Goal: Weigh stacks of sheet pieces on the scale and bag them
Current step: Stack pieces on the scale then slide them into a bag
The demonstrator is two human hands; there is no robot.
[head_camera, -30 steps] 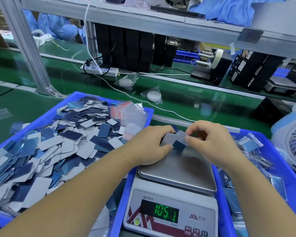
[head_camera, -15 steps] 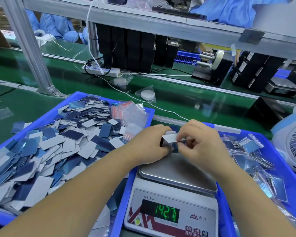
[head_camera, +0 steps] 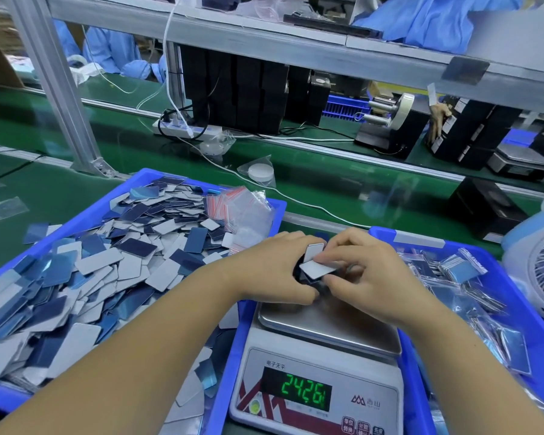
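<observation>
Both hands work a stack of sheet pieces over the scale, on a green conveyor line.

I see the green belt (head_camera: 327, 183) run left to right; near left, a blue tray (head_camera: 132, 189) of loose pieces. The scale (head_camera: 321, 365) shows green digits, blurred, about 242.6. My left hand (head_camera: 274, 271) grips the stack (head_camera: 314, 265); the right hand (head_camera: 368, 274) pinches the top piece, long axis left-right, slightly tilted.

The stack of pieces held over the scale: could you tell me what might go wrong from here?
Both hands, left hand and right hand, grip the stack at the scale pan, so the blurred display may include hand pressure. The top pieces sit askew and could slip.
</observation>
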